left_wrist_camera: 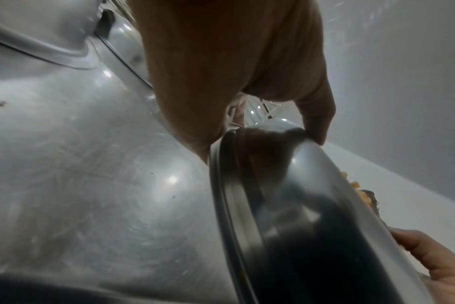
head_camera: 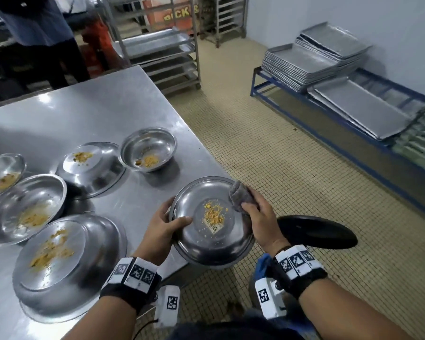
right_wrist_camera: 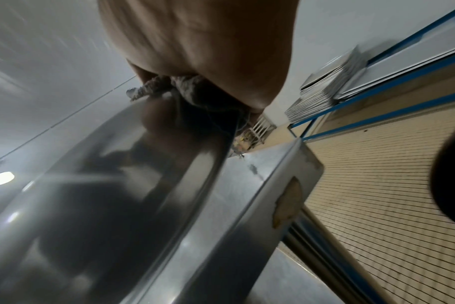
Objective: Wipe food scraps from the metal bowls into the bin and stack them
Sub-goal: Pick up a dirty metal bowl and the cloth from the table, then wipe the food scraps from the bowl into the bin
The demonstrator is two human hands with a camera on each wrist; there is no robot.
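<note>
The left hand (head_camera: 163,225) is closed on the rim of an upturned metal bowl (head_camera: 212,223), thumb laid over the outer wall, fingers hidden beneath. The right hand (head_camera: 260,214) is wrapped round a wadded grey cloth (head_camera: 241,196), which is pressed against the bowl's far right shoulder. The bowl is held base-up and tilted, at the table corner (head_camera: 157,182), partly overhanging the floor. Yellow food scraps (head_camera: 214,213) are seen clustered on the flat base beside a label, just left of the cloth.

Below and right of the right hand, the dark mouth of the bin (head_camera: 314,231) is visible; the bowl's right edge sits close above it.

Left of the left hand, five more bowls (head_camera: 66,263) are noted on the table, some upturned, some upright, all soiled and none stacked.

Step judged in hand: wiping of the first bowl, barely begun. Next move appears to call for the cloth to be swept across the base towards the bin, with the bowl tipped further rightwards so crumbs clear the rim.
</note>
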